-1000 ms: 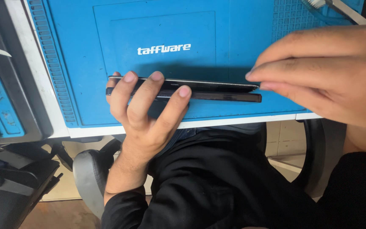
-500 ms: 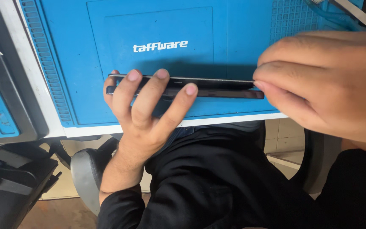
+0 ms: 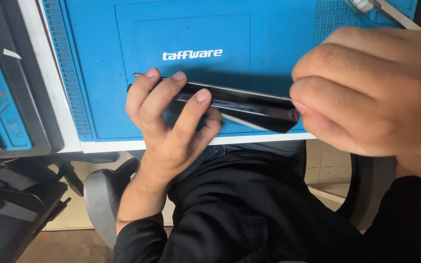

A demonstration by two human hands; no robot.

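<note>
Gripping a thin black slab-shaped device [image 3: 239,104] edge-up over the blue silicone mat [image 3: 98,73], left hand [image 3: 171,126] fingers clamp one end, right hand [image 3: 366,92] pinches the other; a seam looks partly parted.

White desk [image 3: 49,87] — grey chair [image 3: 101,195]

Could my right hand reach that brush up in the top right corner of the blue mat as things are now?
Probably yes: the brush lies just beyond the right hand, nothing between, but that hand would first have to release the dark flat device.
</note>
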